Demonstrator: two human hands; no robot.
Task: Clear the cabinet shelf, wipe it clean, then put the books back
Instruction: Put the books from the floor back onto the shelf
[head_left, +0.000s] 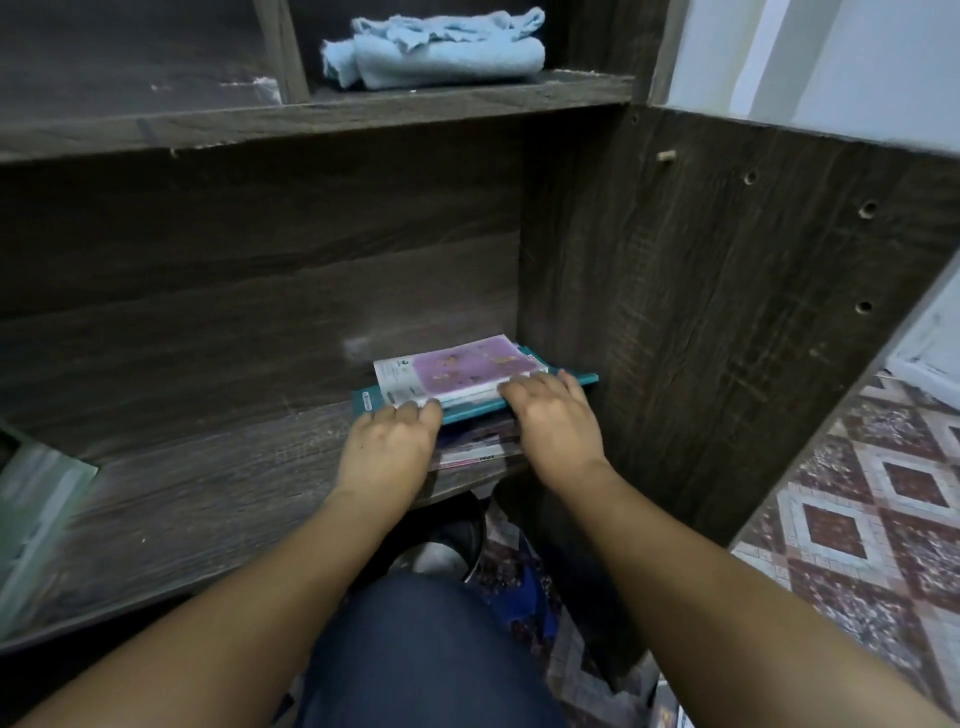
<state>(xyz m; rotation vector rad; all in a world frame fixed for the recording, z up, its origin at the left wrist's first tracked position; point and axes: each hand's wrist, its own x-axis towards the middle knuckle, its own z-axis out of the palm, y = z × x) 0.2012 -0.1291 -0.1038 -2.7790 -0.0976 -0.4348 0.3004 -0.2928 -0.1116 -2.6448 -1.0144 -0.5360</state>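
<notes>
A small stack of books lies flat on the dark wooden cabinet shelf, in its right corner against the side panel. The top book has a purple and white cover; a teal book sits under it, and more covers show below at the shelf's front edge. My left hand grips the stack's near left edge, fingers curled over it. My right hand holds the near right edge, fingers laid over the teal book. A folded light blue cloth rests on the shelf above.
The cabinet's right side panel stands close to the stack. A pale green object pokes in at the shelf's left end. Patterned floor tiles lie to the right. My knee in dark trousers is below the shelf.
</notes>
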